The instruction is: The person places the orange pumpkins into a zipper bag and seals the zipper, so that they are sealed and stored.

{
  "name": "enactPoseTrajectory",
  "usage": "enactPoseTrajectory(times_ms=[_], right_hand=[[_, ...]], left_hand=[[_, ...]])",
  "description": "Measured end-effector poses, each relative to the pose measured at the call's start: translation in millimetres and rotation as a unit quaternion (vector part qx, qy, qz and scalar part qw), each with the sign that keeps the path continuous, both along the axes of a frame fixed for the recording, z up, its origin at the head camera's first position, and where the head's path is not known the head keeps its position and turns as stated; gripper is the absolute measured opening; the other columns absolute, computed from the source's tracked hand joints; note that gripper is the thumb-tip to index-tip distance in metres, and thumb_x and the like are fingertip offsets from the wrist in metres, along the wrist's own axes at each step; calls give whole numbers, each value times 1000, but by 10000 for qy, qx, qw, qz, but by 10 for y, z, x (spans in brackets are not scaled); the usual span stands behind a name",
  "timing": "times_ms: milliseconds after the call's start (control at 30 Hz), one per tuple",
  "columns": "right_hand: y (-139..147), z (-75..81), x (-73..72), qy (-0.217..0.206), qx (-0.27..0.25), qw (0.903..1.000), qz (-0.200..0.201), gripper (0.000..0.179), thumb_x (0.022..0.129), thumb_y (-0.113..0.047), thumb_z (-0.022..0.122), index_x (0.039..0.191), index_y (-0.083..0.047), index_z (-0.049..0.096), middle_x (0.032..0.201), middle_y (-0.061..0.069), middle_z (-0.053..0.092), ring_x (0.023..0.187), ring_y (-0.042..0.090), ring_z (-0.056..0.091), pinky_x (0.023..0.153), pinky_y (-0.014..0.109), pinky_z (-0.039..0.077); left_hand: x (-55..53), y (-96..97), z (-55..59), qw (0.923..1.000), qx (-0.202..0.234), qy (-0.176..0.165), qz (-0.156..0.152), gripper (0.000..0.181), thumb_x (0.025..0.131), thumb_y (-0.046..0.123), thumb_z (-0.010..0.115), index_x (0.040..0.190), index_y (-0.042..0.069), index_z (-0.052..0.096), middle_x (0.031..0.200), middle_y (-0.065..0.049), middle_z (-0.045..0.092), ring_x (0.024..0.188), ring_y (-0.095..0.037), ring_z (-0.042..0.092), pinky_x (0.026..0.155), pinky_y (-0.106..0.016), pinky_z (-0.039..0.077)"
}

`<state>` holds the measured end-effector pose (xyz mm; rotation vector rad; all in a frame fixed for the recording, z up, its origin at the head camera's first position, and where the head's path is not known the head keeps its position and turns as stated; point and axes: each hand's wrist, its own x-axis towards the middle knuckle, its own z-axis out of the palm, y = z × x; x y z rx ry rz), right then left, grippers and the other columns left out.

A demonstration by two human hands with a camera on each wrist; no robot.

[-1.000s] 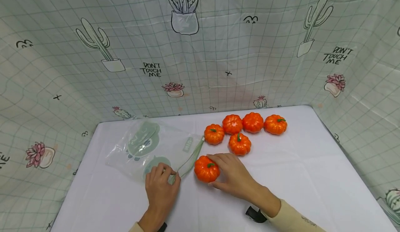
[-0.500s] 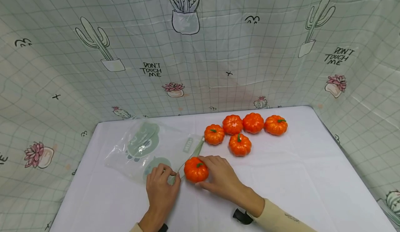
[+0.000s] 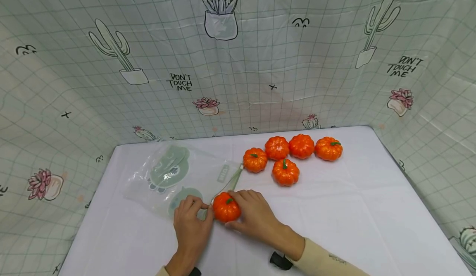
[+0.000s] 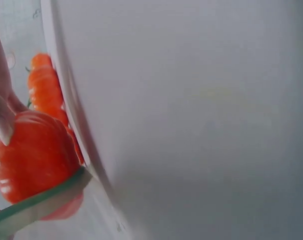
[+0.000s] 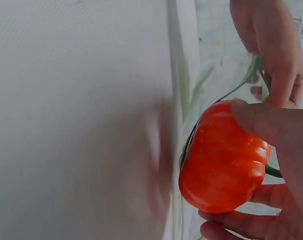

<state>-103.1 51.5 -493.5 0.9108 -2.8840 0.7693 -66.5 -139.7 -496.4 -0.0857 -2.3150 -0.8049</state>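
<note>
Clear bag, head view: a clear bag [image 3: 206,166] with pale green prints lies flat on the white-clothed bench [image 3: 357,210], its mouth slanting along its right side.
Bench edges: the far edge runs close behind the bag; a strip of cloth separates the bag from the left edge; a wide stretch of cloth lies well to its right, reaching the right edge.
Backdrop: a gridded, cactus-printed fabric backdrop [image 3: 260,61] rises beyond the bag and on both sides.
Other pumpkins: five small pumpkins [image 3: 277,148] sit beyond the right end of the bag's mouth, the nearest just beside it.
Held pumpkin: the held pumpkin [image 3: 227,207] is at the near part of the bag's mouth, glossy orange, round and ribbed, green stem up.
Right hand: the right hand [image 3: 256,218] curves its fingers round the pumpkin, spread to its width.
Left hand: the left hand [image 3: 191,222] pinches the bag's near mouth edge, fingers nearly together.
Green rim, left wrist view: the bag's rim crosses the pumpkin's lower part, which shows through film; left fingers cannot be told here.
Stem, right wrist view: it points toward the right palm; thumb and fingers grip opposite sides, beside the bag's rim.
</note>
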Motion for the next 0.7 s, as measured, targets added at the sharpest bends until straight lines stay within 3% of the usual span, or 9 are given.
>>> enactPoseTrajectory(times_ms=[167,700], right_hand=[[-67,-6,19,158,215,9996,-49,79,82,-47,89,144,-9,60,123,7,68,116,27,62,105,47,48],[-229,-16,32,859,175,9956,-317,74,83,-48,87,139,-8,62,122,9,68,111,27,63,99,44,52]], left_hand=[[0,4,-11,9999,130,81,-79,26,70,-6,86,71,9,65,81,0,59,75,-20,57,69,-34,36],[32,38,-4,9995,242,81,-196,26,67,-8,85,70,9,66,81,1,61,75,-18,55,71,-35,38]])
